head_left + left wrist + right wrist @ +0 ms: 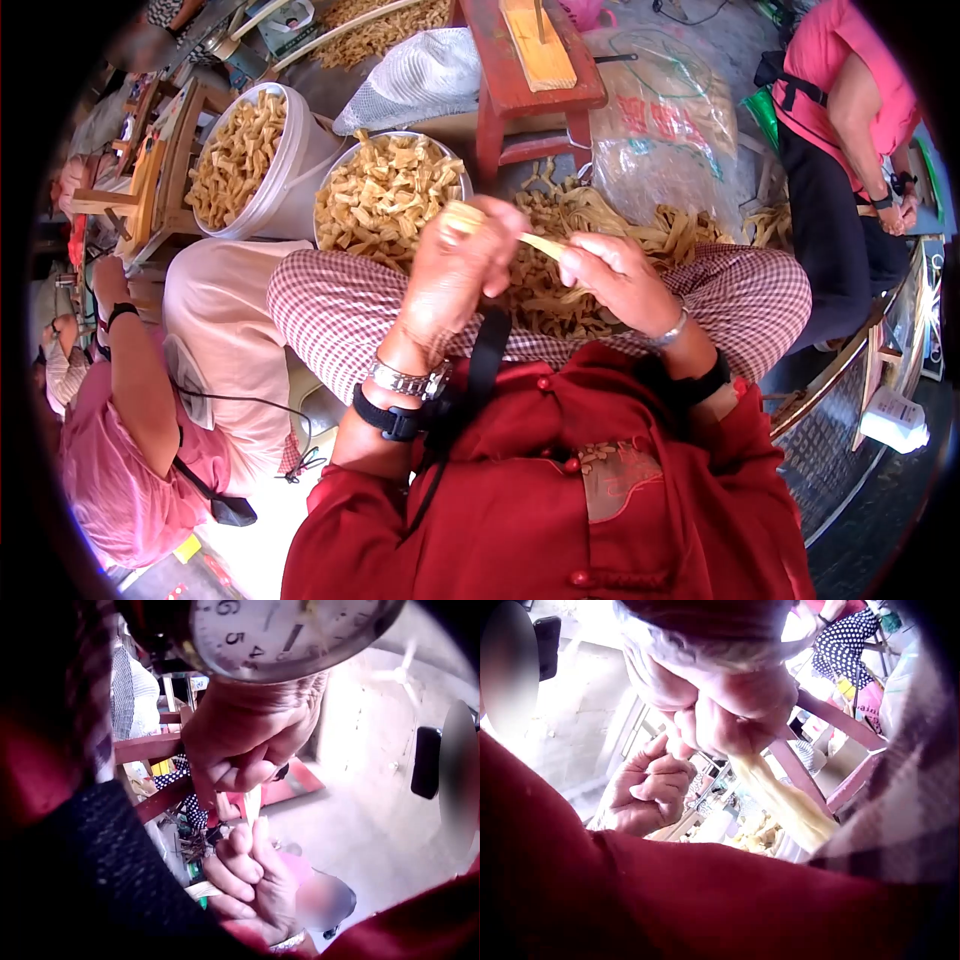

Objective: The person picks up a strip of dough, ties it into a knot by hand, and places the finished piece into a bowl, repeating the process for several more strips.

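Observation:
Over the lap, my left hand (450,265) grips a folded pale-yellow piece (463,217) that pokes out above its fingers. A flat pale-yellow strip (543,246) stretches from it to my right hand (625,280), which pinches it between thumb and fingers. In the left wrist view the strip (253,805) spans the short gap between both hands. A longer length of strip (784,802) hangs below the right hand in the right wrist view. Long loose strips (600,212) lie in a heap beyond and between the knees, partly hidden by the hands.
A basin (468,185) full of short folded pieces stands beyond the left knee, beside a white bucket (295,150) of similar pieces. Ahead are a red wooden stool (490,130) and a clear plastic sack (665,120). People in pink sit close on the left and right.

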The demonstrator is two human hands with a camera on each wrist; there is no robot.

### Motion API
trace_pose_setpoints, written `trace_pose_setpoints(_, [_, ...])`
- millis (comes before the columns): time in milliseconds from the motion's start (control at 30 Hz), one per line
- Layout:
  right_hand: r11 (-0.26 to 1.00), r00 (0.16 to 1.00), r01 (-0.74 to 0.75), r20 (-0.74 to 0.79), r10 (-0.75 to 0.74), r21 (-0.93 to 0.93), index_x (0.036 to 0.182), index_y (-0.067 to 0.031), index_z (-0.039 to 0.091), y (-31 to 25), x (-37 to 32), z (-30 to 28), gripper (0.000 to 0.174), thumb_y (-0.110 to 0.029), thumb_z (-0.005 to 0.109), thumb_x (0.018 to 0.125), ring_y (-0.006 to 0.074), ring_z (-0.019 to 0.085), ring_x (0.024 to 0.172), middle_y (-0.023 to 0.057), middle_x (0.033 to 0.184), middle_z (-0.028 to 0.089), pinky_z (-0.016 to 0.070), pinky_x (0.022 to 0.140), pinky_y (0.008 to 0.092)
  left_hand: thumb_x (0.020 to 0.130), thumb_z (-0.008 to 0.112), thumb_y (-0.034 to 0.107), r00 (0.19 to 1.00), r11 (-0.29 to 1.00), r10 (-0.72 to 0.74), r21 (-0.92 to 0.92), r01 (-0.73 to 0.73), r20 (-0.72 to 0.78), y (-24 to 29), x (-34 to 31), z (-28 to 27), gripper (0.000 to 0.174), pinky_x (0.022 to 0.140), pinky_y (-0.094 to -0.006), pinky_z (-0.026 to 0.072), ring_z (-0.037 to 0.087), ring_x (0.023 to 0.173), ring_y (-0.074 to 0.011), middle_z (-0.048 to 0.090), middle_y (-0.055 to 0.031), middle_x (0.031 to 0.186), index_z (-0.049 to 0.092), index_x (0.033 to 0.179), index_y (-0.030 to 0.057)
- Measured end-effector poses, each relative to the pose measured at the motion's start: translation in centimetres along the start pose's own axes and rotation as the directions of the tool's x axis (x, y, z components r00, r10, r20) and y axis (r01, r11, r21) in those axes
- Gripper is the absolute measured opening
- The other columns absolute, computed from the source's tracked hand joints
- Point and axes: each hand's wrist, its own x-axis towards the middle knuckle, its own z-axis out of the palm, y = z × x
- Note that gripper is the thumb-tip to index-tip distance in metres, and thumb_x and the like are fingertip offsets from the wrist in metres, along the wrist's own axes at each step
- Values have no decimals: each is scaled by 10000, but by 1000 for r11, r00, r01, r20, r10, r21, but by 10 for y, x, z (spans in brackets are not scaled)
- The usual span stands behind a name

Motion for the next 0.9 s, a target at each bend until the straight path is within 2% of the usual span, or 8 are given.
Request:
trace_pose_setpoints(67, [990, 995, 83, -39, -88, -110, 787, 26, 574, -12, -3, -7, 292, -227, 528, 924, 136, 515, 582, 59, 649, 550, 433, 606, 272, 893, 571, 96, 993, 990, 64, -115, -76, -98, 15, 4, -11, 74, 431, -197, 370, 412, 510, -44, 529, 11, 691, 594, 912, 28])
trace_pose_setpoints(233, [929, 981, 118, -106, -165, -351, 778, 10, 549, -47, 18, -41, 273, -228, 528, 911, 228, 530, 554, 147, 614, 510, 396, 531, 353, 889, 566, 75, 987, 978, 159, -136, -156, 7, 42, 28, -2, 72, 451, -207, 398, 405, 514, -44, 513, 12, 684, 599, 891, 10])
trace_pose_setpoints(333, [801, 933, 159, -178, -313, -577, 748, -2, 547, -68, 48, -74, 293, -240, 520, 917, 168, 474, 541, 90, 594, 482, 382, 535, 294, 893, 570, 85, 965, 965, 262, -42, -260, 31, 67, 65, 17, 86, 464, -213, 416, 415, 522, -46, 508, 16, 675, 596, 883, 3])
trace_pose_setpoints(400, [691, 889, 180, -186, -420, -699, 747, -10, 543, -78, 71, -96, 288, -249, 524, 906, 216, 471, 533, 107, 591, 475, 380, 534, 329, 909, 565, 151, 948, 947, 316, 74, -313, -35, 82, 90, 33, 145, 477, -216, 395, 349, 482, -35, 482, 28, 636, 602, 885, 12])
trace_pose_setpoints(600, [522, 783, 180, -199, -589, -834, 767, -61, 561, -78, 126, -137, 350, -345, 440, 932, 388, 536, 616, 168, 636, 538, 411, 545, 447, 884, 594, 142, 914, 898, 406, 188, -398, -10, 102, 154, 39, 132, 473, -211, 417, 473, 530, -55, 550, 5, 663, 625, 862, 16])
trace_pose_setpoints(733, [392, 746, 117, -180, -642, -913, 845, -82, 581, -34, 161, -150, 288, -327, 452, 926, 386, 556, 631, 159, 669, 576, 420, 550, 467, 860, 613, 149, 881, 787, 467, 490, -374, -78, 89, 200, 26, 186, 424, -226, 394, 486, 476, -63, 580, -17, 607, 615, 749, 1])
trace_pose_setpoints(800, [425, 812, 79, -189, -552, -902, 856, -77, 577, -4, 163, -141, 281, -321, 455, 924, 377, 560, 621, 160, 664, 576, 414, 541, 466, 863, 608, 169, 860, 619, 489, 753, -224, -146, 64, 225, 4, 257, 415, -247, 379, 469, 448, -73, 571, -28, 567, 608, 661, 11])
trace_pose_setpoints(900, [617, 855, 45, -289, -430, -786, 865, -67, 576, 5, 140, -129, 261, -300, 473, 919, 353, 575, 610, 162, 655, 575, 408, 525, 452, 866, 622, 216, 888, 635, 435, 749, -187, -148, 78, 187, 7, 336, 405, -259, 361, 460, 432, -80, 562, -37, 545, 594, 597, 17])
